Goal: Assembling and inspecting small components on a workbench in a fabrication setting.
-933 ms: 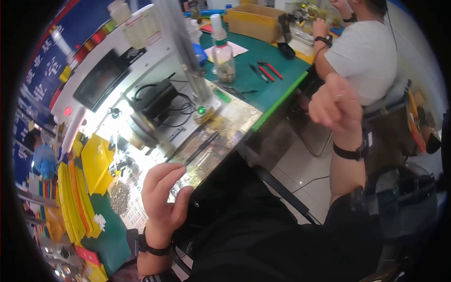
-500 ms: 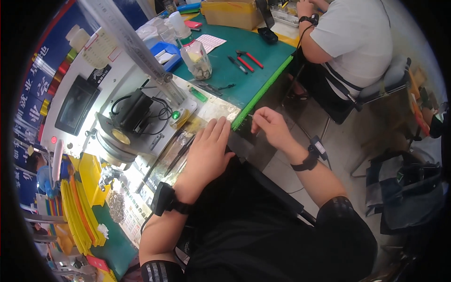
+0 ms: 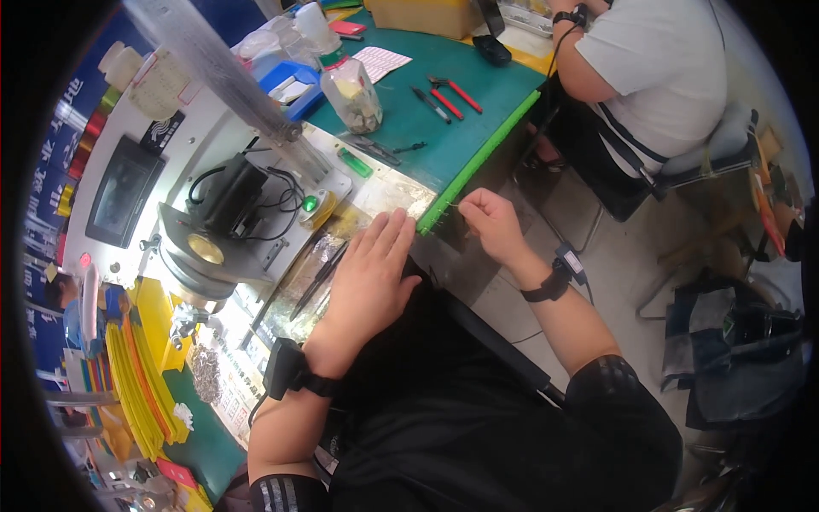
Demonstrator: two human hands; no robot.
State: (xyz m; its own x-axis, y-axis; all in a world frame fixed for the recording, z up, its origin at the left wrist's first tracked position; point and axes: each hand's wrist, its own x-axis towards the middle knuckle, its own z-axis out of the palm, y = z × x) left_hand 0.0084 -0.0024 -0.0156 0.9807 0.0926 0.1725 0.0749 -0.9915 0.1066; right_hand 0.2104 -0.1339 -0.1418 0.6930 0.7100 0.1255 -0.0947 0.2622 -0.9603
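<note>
My left hand (image 3: 368, 271) lies palm down with its fingers stretched out, over the near edge of the bench. Beside it are dark, slender tweezer-like tools (image 3: 317, 283) on the lit work surface. My right hand (image 3: 493, 227) is in the air just off the green-edged bench corner, thumb and fingertips pinched. A thin wire-like piece (image 3: 454, 205) pokes out of this pinch; its kind is too small to tell. Left of the tools stands a white machine (image 3: 198, 147) with a dark screen and a round lit head (image 3: 205, 249).
Red-handled pliers (image 3: 456, 96), a pen (image 3: 431, 104) and a clear bottle (image 3: 351, 101) are on the green mat (image 3: 401, 90). A heap of small metal pieces (image 3: 205, 374) lies near yellow folders (image 3: 135, 388). Another person in a white shirt (image 3: 653, 81) sits at the far right.
The view has shifted slightly. My left hand stays flat near the bench edge and my right hand keeps its pinch, with the thin piece a little more visible.
</note>
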